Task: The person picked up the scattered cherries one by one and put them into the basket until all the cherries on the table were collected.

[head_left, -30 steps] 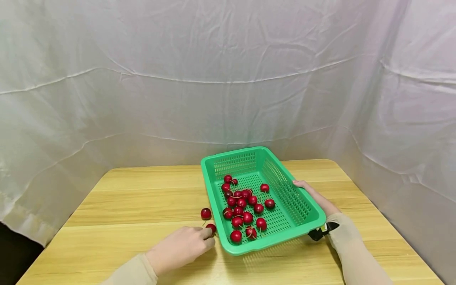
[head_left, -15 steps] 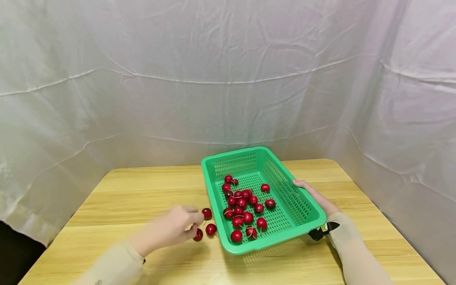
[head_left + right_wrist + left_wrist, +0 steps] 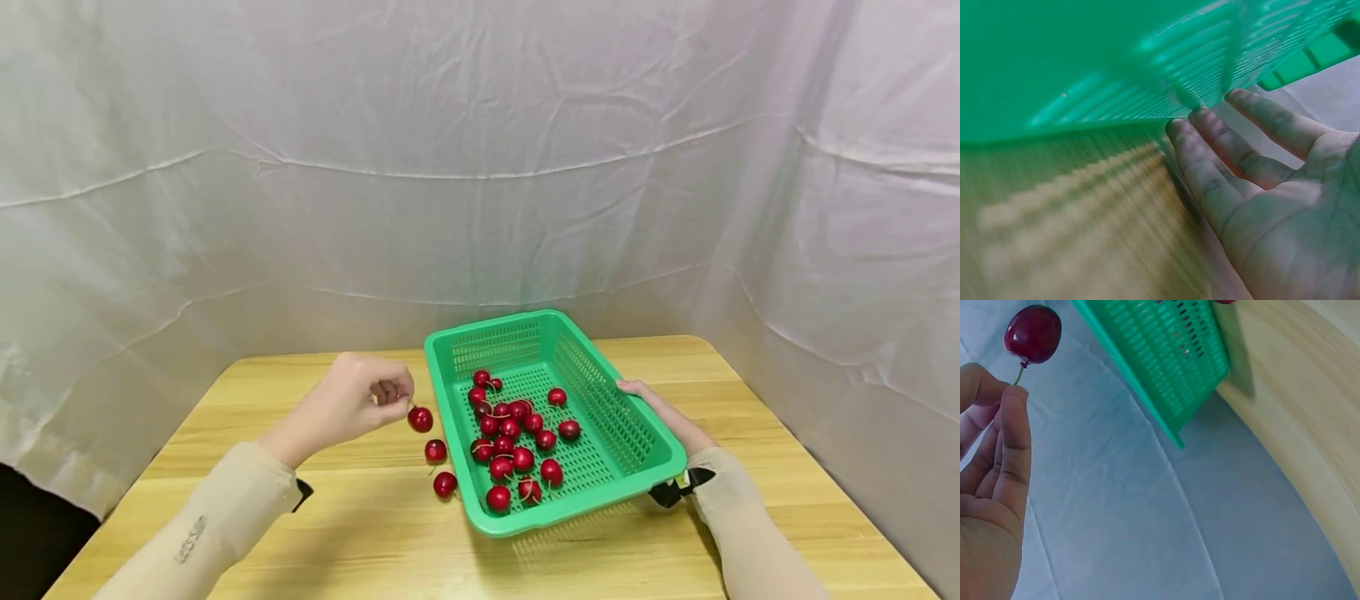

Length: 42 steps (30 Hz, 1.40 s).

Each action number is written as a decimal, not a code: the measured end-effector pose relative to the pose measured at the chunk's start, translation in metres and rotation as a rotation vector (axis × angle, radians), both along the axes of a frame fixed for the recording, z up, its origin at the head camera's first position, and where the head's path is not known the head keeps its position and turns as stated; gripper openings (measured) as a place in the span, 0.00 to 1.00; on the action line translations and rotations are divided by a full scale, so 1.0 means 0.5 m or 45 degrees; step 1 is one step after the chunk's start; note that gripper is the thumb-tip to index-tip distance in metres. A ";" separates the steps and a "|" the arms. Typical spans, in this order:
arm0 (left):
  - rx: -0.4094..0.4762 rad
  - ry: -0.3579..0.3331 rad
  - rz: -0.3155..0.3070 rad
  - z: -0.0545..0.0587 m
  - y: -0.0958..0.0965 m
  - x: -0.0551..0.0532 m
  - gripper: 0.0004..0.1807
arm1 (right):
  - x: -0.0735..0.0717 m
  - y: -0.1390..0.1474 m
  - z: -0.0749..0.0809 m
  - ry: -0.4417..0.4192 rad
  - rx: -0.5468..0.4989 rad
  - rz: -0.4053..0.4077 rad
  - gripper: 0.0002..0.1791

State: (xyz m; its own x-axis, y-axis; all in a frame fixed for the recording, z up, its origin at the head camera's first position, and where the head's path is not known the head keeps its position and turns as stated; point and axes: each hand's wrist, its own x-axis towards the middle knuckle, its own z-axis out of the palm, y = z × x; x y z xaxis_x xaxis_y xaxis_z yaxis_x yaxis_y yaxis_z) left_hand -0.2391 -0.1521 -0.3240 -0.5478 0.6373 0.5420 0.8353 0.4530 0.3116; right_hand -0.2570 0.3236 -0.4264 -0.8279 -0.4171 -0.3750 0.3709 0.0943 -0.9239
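My left hand (image 3: 348, 404) pinches a dark red cherry (image 3: 420, 419) by its thin stem, to the left of the green basket (image 3: 442, 392). In the left wrist view, thumb and forefinger meet on the green stem (image 3: 1019, 375), and the fruit stands beyond the fingertips. My right hand (image 3: 663, 412) holds the basket's right side, thumb at the rim. From the right wrist, the fingers (image 3: 1210, 128) reach under the perforated basket, fingertips against it. The basket is tilted, its near right part raised over the table. Several cherries (image 3: 522, 458) with stems lie inside, mostly toward the left.
Two loose cherries, one upper (image 3: 435, 451) and one lower (image 3: 445, 484), lie on the wooden table (image 3: 225, 467) just left of the basket. Pale cloth (image 3: 480, 233) hangs behind the table and along both sides.
My left hand has left the cherry by the basket, picked up another by its stem and raised it up and away. The right hand and basket have stayed nearly still.
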 end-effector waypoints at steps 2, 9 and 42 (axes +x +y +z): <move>0.012 -0.033 0.035 0.006 0.015 -0.016 0.14 | 0.001 0.003 -0.001 0.007 -0.004 0.002 0.49; 0.047 -0.081 0.083 0.012 0.086 -0.089 0.10 | 0.006 0.006 -0.002 0.005 -0.038 0.010 0.49; -0.310 -0.324 0.177 -0.104 0.225 -0.224 0.05 | -0.004 -0.001 -0.005 0.031 0.013 -0.033 0.49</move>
State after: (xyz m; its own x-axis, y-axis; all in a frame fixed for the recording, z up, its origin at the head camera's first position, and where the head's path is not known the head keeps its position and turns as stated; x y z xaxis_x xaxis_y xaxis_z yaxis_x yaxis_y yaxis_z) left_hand -0.3512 -0.0398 -0.3758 -0.7357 0.6407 0.2196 0.6705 0.6429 0.3704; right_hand -0.2589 0.3229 -0.4288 -0.8474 -0.3915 -0.3587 0.3507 0.0946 -0.9317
